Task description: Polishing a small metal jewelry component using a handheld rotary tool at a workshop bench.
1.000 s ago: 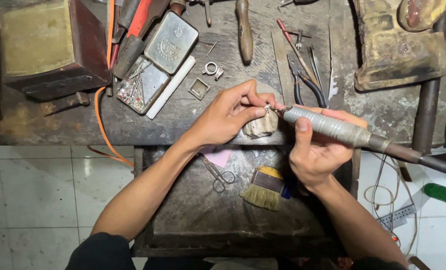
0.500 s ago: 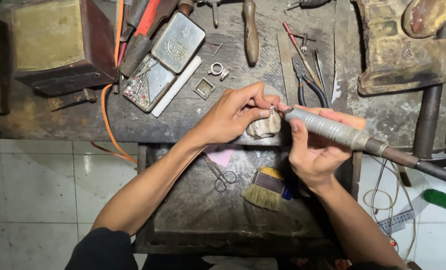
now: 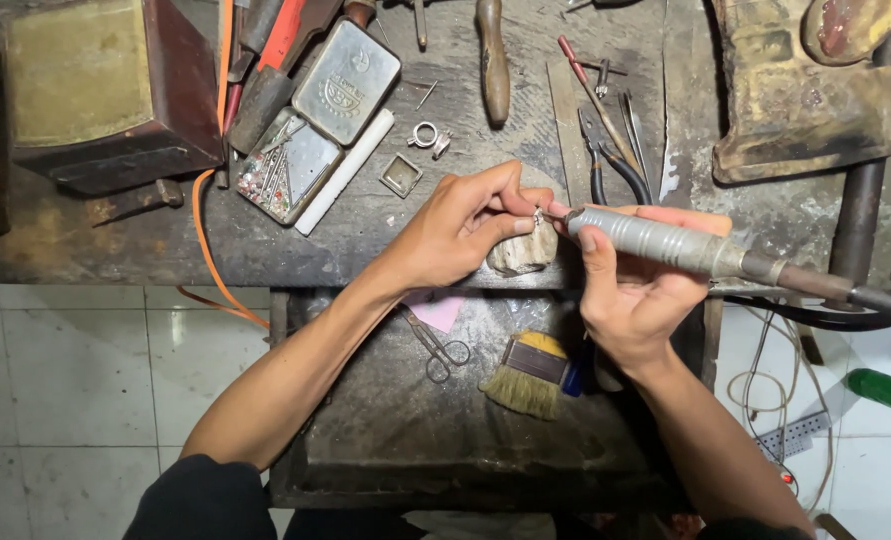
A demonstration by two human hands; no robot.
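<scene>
Left hand fingers pinching small metal piece on bench peg at desk edge, unchanged. Right hand clenched around rotary handpiece, tip kept at piece; grinding apparently ongoing.

Both forearms bare; dark sleeves bunched above the elbows, lower left and lower right of frame.

Jeweller's workshop, worn workbench, pliers, brush, scissors
</scene>
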